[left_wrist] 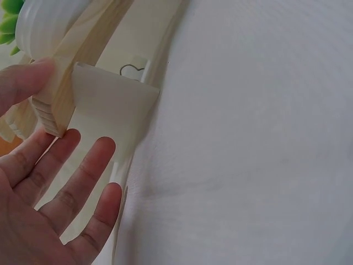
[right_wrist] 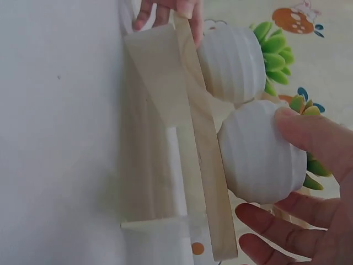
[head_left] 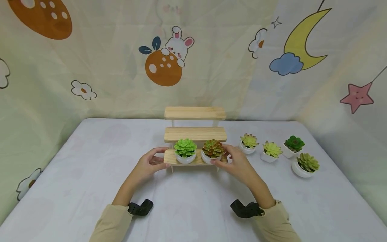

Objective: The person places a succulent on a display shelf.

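A three-tier wooden shelf stand [head_left: 195, 134] with white supports stands at the middle of the table. On its lowest board sit two potted succulents: a bright green one [head_left: 185, 148] at left and a reddish-green one [head_left: 212, 149] at right, both in ribbed white pots. My left hand [head_left: 152, 160] pinches the left end of that board between thumb and fingers, the other fingers spread below it in the left wrist view. With thumb and fingers, my right hand [head_left: 237, 163] holds the white pot [right_wrist: 259, 154] of the reddish-green succulent, which rests against the board.
To the right of the stand are several more potted succulents: a yellow-green one [head_left: 249, 141], another pale one [head_left: 271, 150], a dark green one [head_left: 293, 145] and a green one [head_left: 306, 163] nearest the right edge. A patterned cloth [head_left: 217, 67] hangs behind the white table [head_left: 193, 205].
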{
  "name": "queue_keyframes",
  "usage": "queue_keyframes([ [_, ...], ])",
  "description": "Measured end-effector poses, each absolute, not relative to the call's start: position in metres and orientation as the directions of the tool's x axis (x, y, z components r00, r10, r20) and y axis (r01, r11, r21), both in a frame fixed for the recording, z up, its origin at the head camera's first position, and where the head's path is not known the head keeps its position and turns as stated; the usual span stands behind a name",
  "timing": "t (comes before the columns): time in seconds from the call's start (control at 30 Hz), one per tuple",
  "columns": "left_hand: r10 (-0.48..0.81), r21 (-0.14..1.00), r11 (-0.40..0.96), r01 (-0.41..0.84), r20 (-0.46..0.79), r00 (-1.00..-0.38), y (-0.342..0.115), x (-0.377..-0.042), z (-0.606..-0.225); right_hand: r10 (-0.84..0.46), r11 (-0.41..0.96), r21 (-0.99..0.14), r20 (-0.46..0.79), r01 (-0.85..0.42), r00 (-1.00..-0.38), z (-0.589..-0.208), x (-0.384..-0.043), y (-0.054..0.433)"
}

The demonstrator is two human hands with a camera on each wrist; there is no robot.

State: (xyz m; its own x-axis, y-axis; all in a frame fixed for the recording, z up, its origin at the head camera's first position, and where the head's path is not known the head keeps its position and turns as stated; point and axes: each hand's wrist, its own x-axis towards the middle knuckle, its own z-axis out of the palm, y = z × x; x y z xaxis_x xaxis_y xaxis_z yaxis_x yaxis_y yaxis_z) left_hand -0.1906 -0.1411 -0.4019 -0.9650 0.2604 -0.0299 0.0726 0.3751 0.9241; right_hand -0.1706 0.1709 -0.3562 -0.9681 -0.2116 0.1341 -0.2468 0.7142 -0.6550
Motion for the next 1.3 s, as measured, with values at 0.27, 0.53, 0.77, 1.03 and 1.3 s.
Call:
queue_keyframes([
  [0.27,0.257,0.924,0.376,0.068,-0.034,-0.966,-0.141,-0.190,-0.401,-0.189,0.734,-0.626,0.186,-0.265,-0.964,-0.357,-0.169,0.162],
  [0.53,0.253,0.924,0.377,0.062,-0.038,-0.967,-0.141,-0.189,-0.399,-0.182,0.730,-0.627,0.206,-0.272,-0.962,-0.358,-0.168,0.154],
  [0.77,0.252,0.921,0.382,0.070,-0.031,-0.967,-0.143,-0.189,-0.399,-0.177,0.711,-0.649,0.207,-0.271,-0.962,-0.359,-0.168,0.147],
  [1.03,0.254,0.920,0.385,0.071,-0.031,-0.967,-0.143,-0.188,-0.400,-0.164,0.689,-0.683,0.179,-0.242,-0.970,-0.361,-0.169,0.142],
  [1.3,0.261,0.926,0.369,0.076,-0.025,-0.965,-0.142,-0.189,-0.400,-0.141,0.678,-0.704,0.155,-0.209,-0.978,-0.365,-0.172,0.142],
])
